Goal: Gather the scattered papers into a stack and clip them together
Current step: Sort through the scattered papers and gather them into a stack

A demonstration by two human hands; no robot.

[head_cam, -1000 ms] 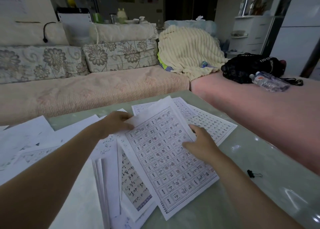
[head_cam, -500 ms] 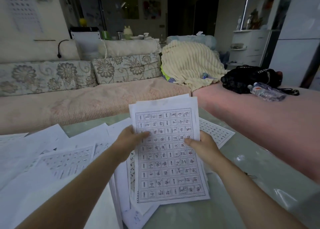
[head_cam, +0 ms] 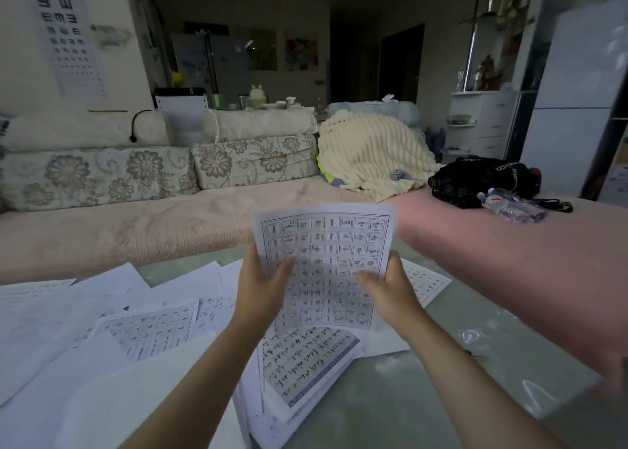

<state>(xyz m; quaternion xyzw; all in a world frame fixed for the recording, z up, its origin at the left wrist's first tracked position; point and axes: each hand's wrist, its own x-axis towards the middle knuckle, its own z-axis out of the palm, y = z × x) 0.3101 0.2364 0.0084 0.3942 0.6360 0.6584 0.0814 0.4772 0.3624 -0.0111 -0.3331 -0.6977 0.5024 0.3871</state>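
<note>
The left hand [head_cam: 258, 292] and the right hand [head_cam: 390, 295] each grip one side of a small bunch of papers [head_cam: 326, 261], held up over the tabletop [head_cam: 390, 397]. Many loose sheets [head_cam: 149, 326] lie spread below. The job looks just begun: most sheets need gathering, and no clip is on.

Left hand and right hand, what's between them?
In the head view, the gridded sheets span the gap; the left hand and right hand grip their side edges.
</note>
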